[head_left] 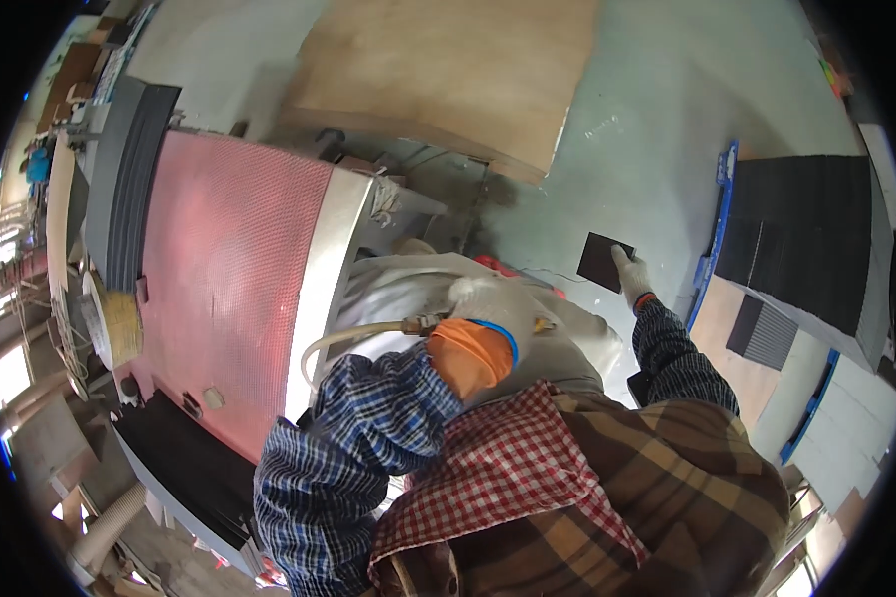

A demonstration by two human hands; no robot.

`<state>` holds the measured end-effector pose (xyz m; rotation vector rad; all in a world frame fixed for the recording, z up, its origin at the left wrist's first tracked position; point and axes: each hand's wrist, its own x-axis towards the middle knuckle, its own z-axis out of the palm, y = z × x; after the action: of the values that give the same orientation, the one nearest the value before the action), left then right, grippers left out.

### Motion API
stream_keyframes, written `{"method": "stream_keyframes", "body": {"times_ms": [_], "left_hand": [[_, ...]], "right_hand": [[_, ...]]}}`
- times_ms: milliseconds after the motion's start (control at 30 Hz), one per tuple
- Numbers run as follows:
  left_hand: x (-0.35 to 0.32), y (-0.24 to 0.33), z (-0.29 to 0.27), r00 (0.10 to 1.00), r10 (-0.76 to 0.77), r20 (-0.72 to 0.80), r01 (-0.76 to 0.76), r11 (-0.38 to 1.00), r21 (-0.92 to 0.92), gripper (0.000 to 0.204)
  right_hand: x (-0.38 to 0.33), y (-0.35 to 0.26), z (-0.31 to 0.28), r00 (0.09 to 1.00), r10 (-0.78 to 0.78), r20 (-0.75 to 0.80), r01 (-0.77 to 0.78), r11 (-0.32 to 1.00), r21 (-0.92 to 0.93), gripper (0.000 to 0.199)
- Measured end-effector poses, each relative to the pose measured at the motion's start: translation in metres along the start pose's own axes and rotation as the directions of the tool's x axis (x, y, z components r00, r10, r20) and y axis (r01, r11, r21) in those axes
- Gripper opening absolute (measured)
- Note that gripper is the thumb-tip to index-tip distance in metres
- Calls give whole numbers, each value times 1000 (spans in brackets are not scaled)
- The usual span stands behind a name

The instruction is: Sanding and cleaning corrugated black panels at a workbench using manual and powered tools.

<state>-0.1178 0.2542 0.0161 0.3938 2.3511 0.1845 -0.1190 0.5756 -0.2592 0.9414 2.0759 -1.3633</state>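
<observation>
My right hand [630, 274], in a white glove, pinches the edge of a thin dark square sheet [602, 262] out over the floor. My left hand [488, 297], gloved and with an orange cuff at the wrist, is in front of my body, its fingers mostly hidden. A pale hose [353, 335] with a metal coupling [421, 324] runs to this hand. A small brassy tip [545, 324] shows on its other side. The hand appears closed round a hose-fed air tool, whose body is hidden.
A pink textured work surface [234, 289] with a pale metal edge lies to my left, with dark sheets stacked at its far [139, 189] and near [189, 468] ends. To my right stands a large dark stack [801, 244] by a blue pallet edge [715, 234]. A brown board [438, 75] lies ahead.
</observation>
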Motion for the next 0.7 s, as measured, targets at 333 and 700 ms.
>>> {"method": "stream_keyframes", "body": {"times_ms": [333,700], "left_hand": [[14,-73,18,971,-85,-222,78,996,-41,34],[25,-11,3,991,-121,-55,129,978,162,23]], "right_hand": [[-4,52,-18,986,77,-150,-85,995,-47,55],[-30,-12,14,999,37,-33,-38,998,-43,56]]}}
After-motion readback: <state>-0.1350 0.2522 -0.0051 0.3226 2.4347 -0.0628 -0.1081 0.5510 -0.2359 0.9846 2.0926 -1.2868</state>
